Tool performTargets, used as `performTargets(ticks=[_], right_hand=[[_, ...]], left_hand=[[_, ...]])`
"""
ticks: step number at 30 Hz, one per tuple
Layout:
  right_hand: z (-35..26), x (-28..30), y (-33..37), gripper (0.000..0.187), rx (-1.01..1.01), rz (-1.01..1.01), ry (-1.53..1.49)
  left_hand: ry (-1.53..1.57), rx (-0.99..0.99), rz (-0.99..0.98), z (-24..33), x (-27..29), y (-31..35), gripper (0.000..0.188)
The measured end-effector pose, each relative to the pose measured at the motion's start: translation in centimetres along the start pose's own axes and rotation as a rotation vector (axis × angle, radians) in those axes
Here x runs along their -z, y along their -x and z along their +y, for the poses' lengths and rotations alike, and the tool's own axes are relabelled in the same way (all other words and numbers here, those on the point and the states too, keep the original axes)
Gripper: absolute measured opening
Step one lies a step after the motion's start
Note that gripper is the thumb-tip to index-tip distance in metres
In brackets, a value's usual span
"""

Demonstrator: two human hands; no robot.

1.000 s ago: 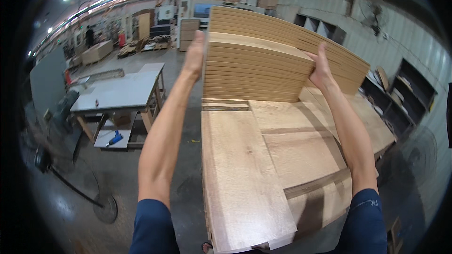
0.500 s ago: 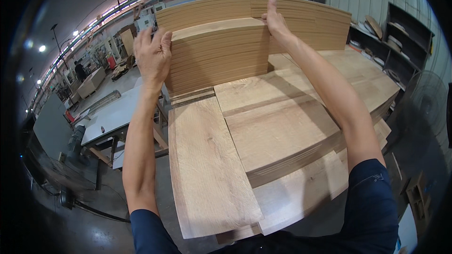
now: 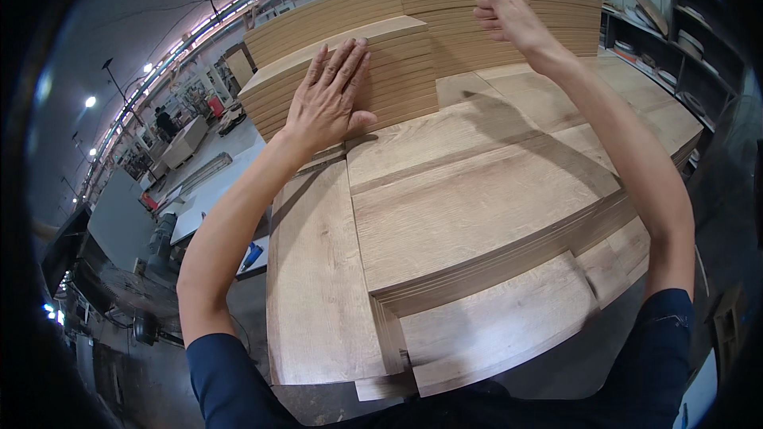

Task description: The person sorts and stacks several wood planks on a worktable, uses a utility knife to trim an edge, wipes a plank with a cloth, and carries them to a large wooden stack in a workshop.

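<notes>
A stack of light brown wooden boards [image 3: 397,79] stands on the far left part of a broad pile of wood-grain panels. My left hand [image 3: 330,95] lies flat against the near face of this stack, fingers stretched out and holding nothing. Off the stack's right end, my right hand [image 3: 513,20] hangs in the air with the thumb raised and the fingers partly bent, apart from the boards. Under both arms lie the flat wood-grain panels [image 3: 477,199], piled in layers of uneven height.
Behind rises a longer row of stacked boards [image 3: 509,8]. Dark shelves [image 3: 699,40] with round items stand at the right wall. To the left are a white worktable [image 3: 191,214] and, low down, a dark fan-like machine [image 3: 147,326]. A person [image 3: 165,123] is far off.
My left hand has moved from the stack's left end to its near face. My right hand has left the right end and shifted right. The view has shifted too.
</notes>
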State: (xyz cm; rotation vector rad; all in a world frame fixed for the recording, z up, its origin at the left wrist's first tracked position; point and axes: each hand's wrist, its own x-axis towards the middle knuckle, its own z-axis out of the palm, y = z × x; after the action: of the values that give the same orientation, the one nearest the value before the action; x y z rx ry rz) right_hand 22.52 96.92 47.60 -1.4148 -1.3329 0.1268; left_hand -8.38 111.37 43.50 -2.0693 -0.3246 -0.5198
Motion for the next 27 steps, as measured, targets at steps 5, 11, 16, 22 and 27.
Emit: performTargets(ticks=[5, 11, 16, 22, 27], right_hand=[[-0.6, 4.4, 4.5, 0.101, 0.071, -0.045, 0.015], [0.4, 7.2, 9.1, 0.104, 0.071, -0.070, 0.032], [0.3, 8.1, 12.7, 0.108, 0.141, -0.015, 0.060], [0.2, 9.8, 16.0, 0.102, 0.107, 0.000, 0.042], [1.4, 10.6, 17.8, 0.089, 0.065, -0.038, -0.049]], left_hand=[[0.062, -0.129, 0.073, 2.6, 0.7, -3.7, 0.099], [0.002, -0.149, -0.026, 2.7, 0.1, -4.4, 0.101], [0.103, -0.219, 0.024, 3.1, -0.5, -4.2, 0.098], [0.100, -0.282, 0.106, 3.2, -0.7, -2.9, 0.088], [0.095, -0.206, -0.024, 2.4, -1.7, -1.1, 0.077]])
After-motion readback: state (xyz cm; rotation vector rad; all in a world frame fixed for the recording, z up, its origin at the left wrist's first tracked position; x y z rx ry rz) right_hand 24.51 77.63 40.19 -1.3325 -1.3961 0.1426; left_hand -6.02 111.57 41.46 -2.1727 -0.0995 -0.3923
